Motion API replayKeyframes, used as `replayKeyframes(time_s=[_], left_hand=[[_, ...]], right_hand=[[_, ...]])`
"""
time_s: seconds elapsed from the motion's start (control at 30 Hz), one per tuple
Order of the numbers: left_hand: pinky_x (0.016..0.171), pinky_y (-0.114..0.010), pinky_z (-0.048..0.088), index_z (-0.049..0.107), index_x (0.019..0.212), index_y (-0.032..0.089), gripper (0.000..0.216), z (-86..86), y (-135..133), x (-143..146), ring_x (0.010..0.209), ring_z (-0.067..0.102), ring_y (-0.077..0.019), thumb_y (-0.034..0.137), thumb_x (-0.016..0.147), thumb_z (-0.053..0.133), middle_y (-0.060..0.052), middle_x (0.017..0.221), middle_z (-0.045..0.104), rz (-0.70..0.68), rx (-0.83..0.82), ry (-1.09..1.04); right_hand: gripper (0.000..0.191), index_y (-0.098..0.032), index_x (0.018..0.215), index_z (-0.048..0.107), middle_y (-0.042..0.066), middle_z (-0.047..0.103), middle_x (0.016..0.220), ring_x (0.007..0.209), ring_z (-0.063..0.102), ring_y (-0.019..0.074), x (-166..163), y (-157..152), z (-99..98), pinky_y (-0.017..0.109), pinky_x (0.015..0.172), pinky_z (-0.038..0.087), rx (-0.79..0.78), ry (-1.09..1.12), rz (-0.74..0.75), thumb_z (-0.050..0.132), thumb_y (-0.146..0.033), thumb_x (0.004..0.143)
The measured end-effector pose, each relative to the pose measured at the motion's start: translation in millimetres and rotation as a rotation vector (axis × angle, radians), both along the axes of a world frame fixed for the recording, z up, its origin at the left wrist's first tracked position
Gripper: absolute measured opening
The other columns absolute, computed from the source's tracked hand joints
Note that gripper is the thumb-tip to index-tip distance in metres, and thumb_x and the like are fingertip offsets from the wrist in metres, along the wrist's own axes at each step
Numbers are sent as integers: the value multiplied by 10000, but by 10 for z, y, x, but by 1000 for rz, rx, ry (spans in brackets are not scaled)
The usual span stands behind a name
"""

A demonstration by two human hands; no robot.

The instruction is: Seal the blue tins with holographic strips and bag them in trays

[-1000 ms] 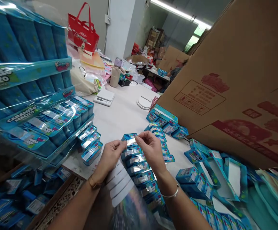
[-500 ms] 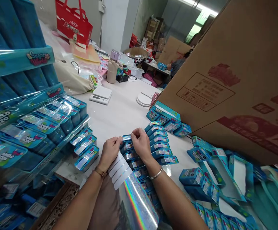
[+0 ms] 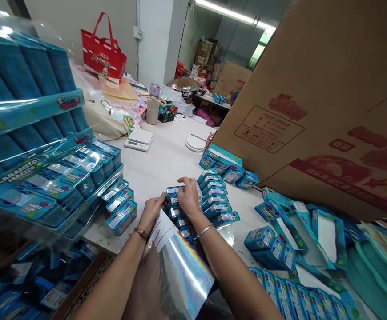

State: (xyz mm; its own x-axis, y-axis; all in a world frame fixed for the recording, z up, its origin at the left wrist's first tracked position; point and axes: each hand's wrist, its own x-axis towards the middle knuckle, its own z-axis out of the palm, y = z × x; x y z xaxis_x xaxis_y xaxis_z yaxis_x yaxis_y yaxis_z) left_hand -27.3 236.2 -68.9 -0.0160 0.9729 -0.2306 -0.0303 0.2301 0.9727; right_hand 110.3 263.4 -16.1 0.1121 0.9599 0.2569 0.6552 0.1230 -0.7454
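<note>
A row of small blue printed boxes (image 3: pixel 174 201) runs along the table in front of me. My left hand (image 3: pixel 151 214) is closed beside the row's far end, fingertips near the end box. Under it lies the top of a shiny rainbow-silver sheet with white strip labels (image 3: pixel 163 231), which it appears to grip. My right hand (image 3: pixel 189 198) rests over the end boxes, fingers partly spread, thumb side against the far box's top. What lies under its palm is hidden. A second row of blue boxes (image 3: pixel 215 198) stands just right of it.
Three blue boxes (image 3: pixel 120 206) stand at left, beside a plastic-wrapped display of boxes (image 3: pixel 46 184). A large carton (image 3: pixel 280 133) leans at right above open blue trays (image 3: pixel 327 235). Farther back are a white scale (image 3: pixel 139 140), a tumbler (image 3: pixel 153 109) and a red bag (image 3: pixel 103 55).
Both hands stay at the row's far end. The right hand's fingers have loosened from their pinch on the far box's top and spread somewhat. The view has shifted slightly.
</note>
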Motion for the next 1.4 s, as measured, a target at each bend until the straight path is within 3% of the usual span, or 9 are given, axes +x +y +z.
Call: replayKeyframes(time_s=[0.17, 0.3, 0.43, 0.57, 0.73, 0.87, 1.0, 1.23, 1.4], left_hand=[[471, -227, 222, 645, 764, 147, 551, 413, -439, -315, 444, 310, -92, 696, 775, 607, 74, 481, 410, -81, 45, 7], [481, -212, 218, 662, 880, 156, 435, 625, -834, -638, 469, 319, -88, 585, 803, 658, 81, 512, 413, -181, 29, -39], [504, -213, 253, 589, 1214, 118, 625, 564, -1001, -637, 497, 372, -106, 516, 747, 711, 89, 531, 441, -221, -26, -13], [534, -228, 290, 304, 1498, 32, 977, 461, -1029, -326, 526, 414, -127, 440, 703, 700, 101, 525, 459, -316, -58, 13], [510, -231, 234, 214, 1542, 34, 1029, 384, -960, 2, 491, 364, -118, 314, 643, 629, 112, 500, 442, -361, -37, 108], [503, -231, 213, 254, 1536, 45, 991, 379, -925, 50, 478, 354, -116, 310, 650, 612, 115, 487, 418, -358, -19, 116], [519, -234, 244, 268, 1540, 49, 979, 373, -921, 24, 499, 384, -123, 318, 665, 614, 106, 499, 447, -341, -17, 110], [528, -232, 308, 322, 1519, 29, 964, 382, -785, -189, 521, 431, -135, 389, 682, 637, 83, 535, 492, -221, 11, 157], [461, -227, 297, 418, 1461, 16, 975, 582, -814, -581, 457, 409, -140, 480, 632, 639, 85, 487, 449, -10, 74, 277]], right_hand=[[256, -167, 1051, 618, 84, 596, 1059, 928, 602, 202, 467, -146, 342, 373, 893, 500, -10, 152, -24, 490, -191, 831], [353, -185, 1167, 581, 74, 657, 1048, 972, 637, 213, 1011, -1014, 582, 378, 898, 519, -21, 254, 37, 557, -409, 895], [575, -270, 1439, 416, 124, 601, 1316, 1243, 582, 274, 1135, -2229, 281, 445, 989, 519, -190, 314, 82, 612, -363, 906], [828, -295, 1598, 38, 107, 221, 1640, 1495, 261, 328, 836, -2857, -208, 570, 1143, 382, -79, -28, 8, 476, -155, 910], [1037, -346, 1578, -114, 53, 124, 1669, 1519, 175, 331, 670, -2682, -276, 610, 1170, 324, -10, -370, -41, 402, 53, 772], [1212, -300, 1582, -102, 138, 152, 1656, 1494, 234, 382, 743, -2461, -159, 568, 1133, 384, -174, -438, 32, 490, 110, 608], [1185, -222, 1601, -6, 205, 187, 1634, 1444, 343, 396, 673, -2291, -33, 506, 1047, 476, -326, -352, 128, 586, 43, 610], [1100, -237, 1590, 111, 204, 238, 1586, 1329, 486, 383, 238, -1810, -80, 484, 1014, 489, -218, -216, 231, 735, -164, 686], [1170, -223, 1556, 190, 217, 276, 1531, 1230, 557, 388, -19, -1358, -133, 510, 964, 512, -200, -185, 223, 868, -292, 605]])
